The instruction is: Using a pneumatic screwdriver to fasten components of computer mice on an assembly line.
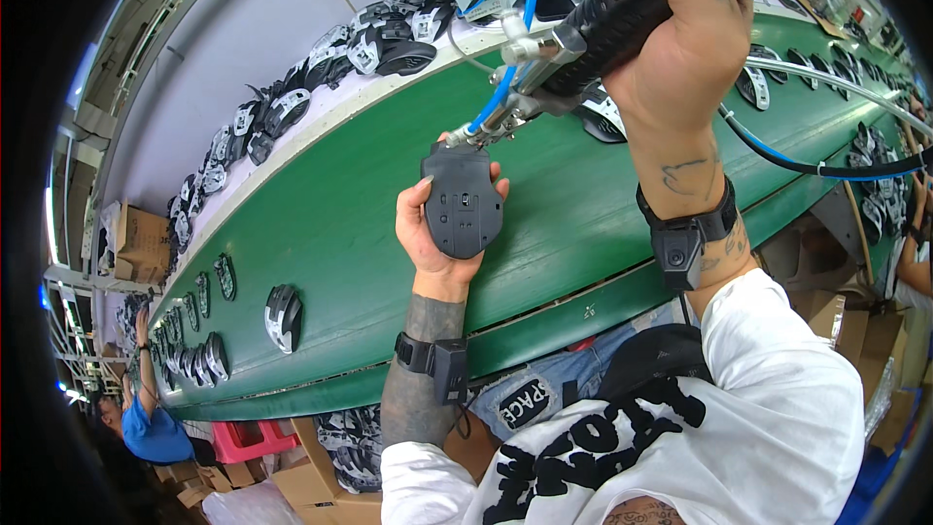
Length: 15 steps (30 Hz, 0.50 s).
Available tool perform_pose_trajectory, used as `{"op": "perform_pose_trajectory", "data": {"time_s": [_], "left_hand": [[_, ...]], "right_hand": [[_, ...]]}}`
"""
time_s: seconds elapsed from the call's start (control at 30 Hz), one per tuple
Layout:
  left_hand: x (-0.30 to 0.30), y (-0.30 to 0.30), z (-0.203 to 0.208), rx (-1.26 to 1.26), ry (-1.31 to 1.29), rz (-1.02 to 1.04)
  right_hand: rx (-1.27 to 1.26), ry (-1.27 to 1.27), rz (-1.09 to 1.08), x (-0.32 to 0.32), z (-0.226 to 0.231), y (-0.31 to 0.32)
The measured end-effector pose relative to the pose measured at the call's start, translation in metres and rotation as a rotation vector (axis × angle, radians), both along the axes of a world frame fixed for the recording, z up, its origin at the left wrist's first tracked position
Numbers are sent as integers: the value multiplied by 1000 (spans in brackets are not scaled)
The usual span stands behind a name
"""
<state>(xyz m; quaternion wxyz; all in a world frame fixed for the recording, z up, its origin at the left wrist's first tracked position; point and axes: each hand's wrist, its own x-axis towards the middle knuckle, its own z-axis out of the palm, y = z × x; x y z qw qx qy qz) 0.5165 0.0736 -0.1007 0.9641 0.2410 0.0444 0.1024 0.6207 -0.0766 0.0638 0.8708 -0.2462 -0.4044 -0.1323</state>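
My left hand (426, 241) is closed round a black computer mouse (465, 204), holding it underside up above the green belt. Its fingertips show along the mouse's edges. My right hand (685, 68) is wrapped round the black ribbed grip of an electric or air screwdriver (607, 34), slanted down to the left. The driver's metal nose, with a clear tube and a blue tube (505, 83) on it, reaches the far edge of the mouse. Whether the tip touches a screw hole is hidden.
A green conveyor belt (360, 233) carries single mice (284, 318) to the left and more to the right. Piled mouse shells (282, 112) line the pale ledge behind. A black-and-blue hose (826, 170) hangs at right. A person in blue (155, 436) works at far left; boxes (326, 486) stand below.
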Motion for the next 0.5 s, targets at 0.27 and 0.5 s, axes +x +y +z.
{"op": "perform_pose_trajectory", "data": {"time_s": [0.27,0.5], "left_hand": [[8,19,-7,100,206,253],[14,19,-9,43,189,310]], "right_hand": [[-45,197,-51,-21,18,-5],[-131,188,15,-26,8,7]]}}
